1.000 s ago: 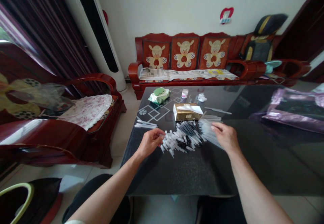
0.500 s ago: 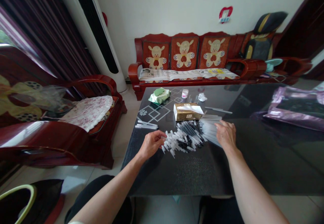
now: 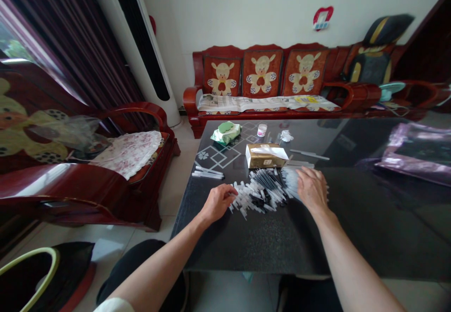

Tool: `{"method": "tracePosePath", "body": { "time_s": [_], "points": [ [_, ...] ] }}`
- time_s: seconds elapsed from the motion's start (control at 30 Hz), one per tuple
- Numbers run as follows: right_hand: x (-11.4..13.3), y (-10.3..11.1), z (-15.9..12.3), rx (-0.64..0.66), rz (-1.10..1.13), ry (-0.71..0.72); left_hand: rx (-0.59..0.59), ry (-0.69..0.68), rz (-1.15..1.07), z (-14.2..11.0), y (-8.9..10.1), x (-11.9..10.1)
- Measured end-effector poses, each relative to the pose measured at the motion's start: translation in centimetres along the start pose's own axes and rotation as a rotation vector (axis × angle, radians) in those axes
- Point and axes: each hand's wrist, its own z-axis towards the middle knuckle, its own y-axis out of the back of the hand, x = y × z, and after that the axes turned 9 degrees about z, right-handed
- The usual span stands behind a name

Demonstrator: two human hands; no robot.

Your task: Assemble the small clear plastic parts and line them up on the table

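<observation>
My left hand (image 3: 219,203) is at the left edge of a pile of short white pen caps (image 3: 243,194), its fingers curled together; what they pinch, if anything, is hidden. My right hand (image 3: 313,188) is closed over a bundle of translucent pen barrels (image 3: 290,180), whose left ends show beside the fingers. Between the hands lies a stack of dark pen refills (image 3: 267,180) with white ends. Small black parts (image 3: 260,203) are scattered among the caps. A few assembled-looking white pens (image 3: 207,174) rest apart at the table's left.
Behind the pile stands a gold tissue box (image 3: 266,157). Farther back are a green wipes pack (image 3: 226,134), a small white tub (image 3: 261,130) and a crumpled tissue (image 3: 286,136). Purple plastic packaging (image 3: 405,159) lies at the right of the dark table (image 3: 282,241).
My right hand has moved from the ends of the spread barrels to lie over them, and they now look gathered closer together. The left hand stays by the caps. The view has shifted slightly.
</observation>
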Motion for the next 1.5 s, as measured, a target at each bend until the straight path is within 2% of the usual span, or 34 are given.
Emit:
{"method": "tracePosePath", "body": {
  "time_s": [0.2,0.37,0.5,0.63,0.73,0.83,1.1,1.27,1.37,1.5],
  "points": [
    [3.1,-0.2,0.0,0.012,0.107,0.079,-0.034,-0.153,0.177,0.1,-1.0,-0.1],
    [4.2,-0.4,-0.2,0.019,0.183,0.096,-0.068,-0.189,0.2,0.2,-1.6,0.5],
    [4.3,-0.3,-0.3,0.01,0.216,0.09,-0.147,-0.152,0.314,0.9,0.1,1.6],
    [4.7,-0.2,-0.3,0.004,0.239,0.093,-0.24,-0.094,0.536,1.9,2.3,4.0],
    [4.9,-0.2,-0.4,0.004,0.255,0.094,-0.207,-0.059,0.666,2.4,3.0,6.0],
    [4.9,-0.3,-0.4,0.005,0.262,0.089,-0.14,-0.043,0.737,2.6,3.0,6.9],
    [5.3,-0.1,-0.3,0.015,0.257,0.084,-0.082,0.011,0.845,2.1,3.5,5.0],
    [7.2,0.4,-0.5,-0.009,0.386,0.078,-0.086,0.056,0.851,2.0,3.4,4.3],
    [9.7,1.2,-1.2,0.031,0.57,0.013,-0.09,-0.05,0.802,1.8,2.9,3.0],
    [13.1,2.1,-2.2,0.285,0.876,-0.223,-0.109,-0.329,0.736,1.1,1.7,0.3]
  ]
}}
